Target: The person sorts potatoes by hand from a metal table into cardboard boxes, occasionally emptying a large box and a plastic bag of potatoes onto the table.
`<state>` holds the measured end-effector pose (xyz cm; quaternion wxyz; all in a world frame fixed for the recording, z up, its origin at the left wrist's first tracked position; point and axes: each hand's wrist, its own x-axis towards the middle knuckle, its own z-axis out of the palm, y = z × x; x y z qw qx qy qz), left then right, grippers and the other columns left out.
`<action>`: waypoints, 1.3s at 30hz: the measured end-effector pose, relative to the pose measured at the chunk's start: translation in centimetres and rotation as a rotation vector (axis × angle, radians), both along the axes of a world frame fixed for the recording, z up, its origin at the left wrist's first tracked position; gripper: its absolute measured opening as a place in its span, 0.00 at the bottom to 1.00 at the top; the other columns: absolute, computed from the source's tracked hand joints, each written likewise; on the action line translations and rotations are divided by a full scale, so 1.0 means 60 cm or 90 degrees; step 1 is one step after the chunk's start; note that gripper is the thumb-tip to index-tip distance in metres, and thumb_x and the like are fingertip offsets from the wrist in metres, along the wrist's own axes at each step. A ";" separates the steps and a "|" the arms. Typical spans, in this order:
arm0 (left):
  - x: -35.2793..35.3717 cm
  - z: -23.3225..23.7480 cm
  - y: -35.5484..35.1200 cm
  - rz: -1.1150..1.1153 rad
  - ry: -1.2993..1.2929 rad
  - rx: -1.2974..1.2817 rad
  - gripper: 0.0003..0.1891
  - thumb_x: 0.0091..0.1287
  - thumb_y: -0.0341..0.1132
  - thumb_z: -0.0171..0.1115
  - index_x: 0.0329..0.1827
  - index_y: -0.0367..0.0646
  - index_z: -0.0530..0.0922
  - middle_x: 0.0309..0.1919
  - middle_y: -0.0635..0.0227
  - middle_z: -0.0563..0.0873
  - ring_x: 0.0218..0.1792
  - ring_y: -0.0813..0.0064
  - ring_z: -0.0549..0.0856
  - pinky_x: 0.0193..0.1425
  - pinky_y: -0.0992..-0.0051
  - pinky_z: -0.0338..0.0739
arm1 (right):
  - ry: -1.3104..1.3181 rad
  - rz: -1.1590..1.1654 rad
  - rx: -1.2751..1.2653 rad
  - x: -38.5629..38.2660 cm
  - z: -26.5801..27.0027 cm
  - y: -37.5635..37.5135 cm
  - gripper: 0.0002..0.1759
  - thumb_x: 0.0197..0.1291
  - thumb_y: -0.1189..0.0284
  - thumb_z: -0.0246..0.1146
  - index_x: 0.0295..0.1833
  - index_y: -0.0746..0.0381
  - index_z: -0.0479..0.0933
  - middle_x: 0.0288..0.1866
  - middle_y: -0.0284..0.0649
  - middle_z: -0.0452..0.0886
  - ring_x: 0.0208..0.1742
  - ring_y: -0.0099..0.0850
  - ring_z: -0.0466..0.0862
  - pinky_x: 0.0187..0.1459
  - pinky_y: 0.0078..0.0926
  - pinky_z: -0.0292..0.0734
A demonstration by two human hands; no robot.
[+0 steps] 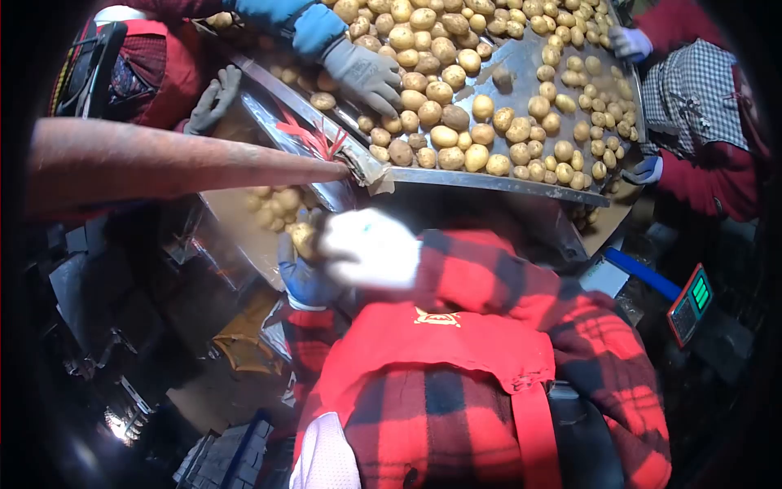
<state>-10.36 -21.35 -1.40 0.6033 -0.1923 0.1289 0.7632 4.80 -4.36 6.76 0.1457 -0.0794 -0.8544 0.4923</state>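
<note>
My left hand (303, 275), in a blue glove, is closed round a potato (302, 240) beside the near left corner of the metal sorting table (497, 183). Just to its right is my right hand (326, 240), smeared by motion and partly behind a bright white cuff or glove (371, 248); its fingers cannot be made out. Beyond my left hand, more potatoes (277, 208) lie in a box (236, 220) below the table edge. Many loose potatoes (444, 134) cover the tabletop.
A thick reddish pole (187, 160) with red ties crosses from the left. Across the table, a person's grey-gloved hand (366, 77) rests among potatoes. Another grey glove (216, 99) is at upper left. A co-worker (692, 106) stands right, above a scale display (691, 305).
</note>
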 end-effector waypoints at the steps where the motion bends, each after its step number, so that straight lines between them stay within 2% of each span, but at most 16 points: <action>1: 0.014 0.020 0.008 -0.017 -0.020 -0.002 0.23 0.77 0.43 0.58 0.71 0.46 0.75 0.66 0.56 0.81 0.62 0.61 0.84 0.60 0.66 0.84 | 0.059 -0.093 -0.017 0.018 0.025 0.041 0.10 0.55 0.66 0.63 0.40 0.59 0.83 0.40 0.47 0.82 0.38 0.48 0.84 0.41 0.46 0.80; 2: 0.025 0.039 0.016 0.003 -0.059 -0.084 0.25 0.75 0.47 0.60 0.72 0.48 0.75 0.65 0.59 0.82 0.60 0.64 0.85 0.54 0.70 0.85 | -0.198 -0.244 0.204 0.026 0.041 0.065 0.12 0.56 0.69 0.60 0.44 0.60 0.80 0.36 0.48 0.78 0.37 0.47 0.81 0.40 0.44 0.77; 5: 0.023 0.018 -0.001 -0.050 -0.048 -0.157 0.27 0.75 0.52 0.60 0.69 0.45 0.76 0.61 0.62 0.82 0.51 0.68 0.86 0.44 0.73 0.85 | -0.243 -0.618 0.309 0.104 -0.088 0.178 0.25 0.63 0.61 0.63 0.63 0.60 0.77 0.57 0.51 0.83 0.59 0.53 0.83 0.56 0.44 0.81; 9: 0.044 0.030 0.053 -0.164 -0.086 -0.108 0.23 0.75 0.53 0.61 0.60 0.45 0.78 0.51 0.63 0.82 0.44 0.69 0.84 0.40 0.75 0.83 | -0.535 -0.332 0.189 0.088 -0.117 0.337 0.22 0.65 0.55 0.62 0.52 0.61 0.82 0.40 0.50 0.86 0.45 0.49 0.88 0.48 0.44 0.84; 10: 0.055 0.031 0.055 -0.189 -0.100 -0.104 0.23 0.75 0.54 0.61 0.60 0.46 0.78 0.50 0.63 0.82 0.43 0.70 0.84 0.38 0.76 0.82 | -0.452 -0.330 -0.114 0.098 -0.081 0.327 0.19 0.67 0.56 0.60 0.45 0.61 0.83 0.30 0.45 0.84 0.31 0.39 0.87 0.35 0.37 0.82; 11: 0.058 0.027 0.061 -0.212 -0.111 -0.088 0.22 0.75 0.54 0.60 0.60 0.46 0.78 0.49 0.63 0.82 0.43 0.70 0.83 0.37 0.77 0.81 | -0.306 -0.271 -0.021 0.121 -0.111 0.339 0.18 0.68 0.56 0.59 0.42 0.62 0.81 0.26 0.40 0.81 0.23 0.31 0.81 0.28 0.30 0.78; 13: 0.063 0.018 0.050 -0.274 -0.119 -0.056 0.21 0.76 0.52 0.60 0.61 0.48 0.78 0.44 0.64 0.83 0.40 0.70 0.83 0.36 0.75 0.80 | -0.446 -0.229 -0.266 0.129 -0.023 0.303 0.19 0.69 0.57 0.59 0.46 0.63 0.82 0.32 0.42 0.84 0.28 0.31 0.84 0.30 0.28 0.79; 16: 0.079 0.025 0.028 -0.266 -0.121 -0.117 0.20 0.74 0.50 0.63 0.59 0.46 0.78 0.45 0.62 0.84 0.41 0.68 0.85 0.35 0.72 0.83 | -0.189 0.012 -0.332 0.138 0.004 0.182 0.22 0.70 0.57 0.62 0.57 0.63 0.82 0.49 0.49 0.87 0.48 0.39 0.87 0.51 0.38 0.82; 18: 0.109 0.040 0.036 -0.104 1.000 -0.145 0.22 0.75 0.49 0.63 0.62 0.44 0.77 0.50 0.63 0.85 0.42 0.69 0.86 0.40 0.70 0.86 | -0.176 0.135 -0.174 0.029 0.059 0.089 0.28 0.66 0.54 0.65 0.64 0.61 0.80 0.53 0.50 0.87 0.54 0.47 0.86 0.56 0.41 0.79; 19: 0.108 0.029 0.023 -0.104 0.999 -0.134 0.22 0.75 0.49 0.63 0.62 0.44 0.77 0.50 0.63 0.85 0.42 0.69 0.86 0.40 0.70 0.86 | -0.376 0.199 -0.096 -0.037 0.080 0.065 0.30 0.64 0.52 0.66 0.63 0.61 0.80 0.56 0.52 0.85 0.55 0.48 0.85 0.56 0.41 0.79; 20: 0.096 0.002 -0.006 -0.058 0.822 -0.139 0.21 0.75 0.48 0.63 0.62 0.43 0.77 0.50 0.63 0.86 0.43 0.69 0.87 0.42 0.70 0.86 | -0.204 0.100 -0.240 -0.069 0.050 0.015 0.23 0.60 0.57 0.67 0.54 0.62 0.82 0.52 0.52 0.84 0.53 0.47 0.85 0.54 0.44 0.79; 23: 0.005 -0.068 -0.110 0.047 0.291 -0.150 0.21 0.74 0.43 0.63 0.63 0.40 0.76 0.48 0.64 0.87 0.48 0.69 0.87 0.45 0.70 0.86 | 0.062 -0.135 0.498 -0.142 -0.048 -0.073 0.17 0.52 0.64 0.66 0.49 0.55 0.81 0.45 0.44 0.81 0.43 0.43 0.84 0.45 0.44 0.79; 25: -0.079 -0.021 -0.154 0.104 0.052 -0.239 0.12 0.72 0.43 0.63 0.52 0.47 0.81 0.36 0.73 0.86 0.35 0.83 0.83 0.42 0.77 0.85 | 0.041 0.048 0.210 -0.097 -0.053 -0.078 0.23 0.52 0.59 0.67 0.53 0.56 0.80 0.46 0.40 0.81 0.45 0.43 0.84 0.47 0.44 0.79; 29: -0.325 -0.125 -0.290 0.251 -0.039 -0.096 0.34 0.67 0.46 0.67 0.73 0.38 0.70 0.60 0.53 0.83 0.59 0.57 0.84 0.55 0.58 0.86 | -0.132 0.080 0.172 0.062 -0.077 -0.018 0.17 0.55 0.65 0.66 0.50 0.57 0.81 0.43 0.46 0.83 0.44 0.49 0.85 0.46 0.48 0.80; 34: -0.402 -0.082 -0.216 0.362 0.097 -0.678 0.38 0.70 0.54 0.62 0.78 0.44 0.63 0.76 0.56 0.68 0.73 0.54 0.73 0.74 0.53 0.74 | -0.321 -0.263 0.142 0.229 -0.052 0.017 0.26 0.59 0.64 0.62 0.62 0.63 0.80 0.63 0.54 0.81 0.61 0.53 0.81 0.65 0.45 0.75; 39: -0.250 -0.086 -0.176 -0.071 0.458 -0.157 0.23 0.81 0.42 0.50 0.72 0.40 0.72 0.69 0.60 0.80 0.68 0.65 0.80 0.68 0.62 0.79 | -0.427 -0.626 0.377 0.300 -0.089 0.159 0.30 0.61 0.62 0.65 0.69 0.58 0.75 0.59 0.48 0.81 0.59 0.47 0.81 0.62 0.52 0.71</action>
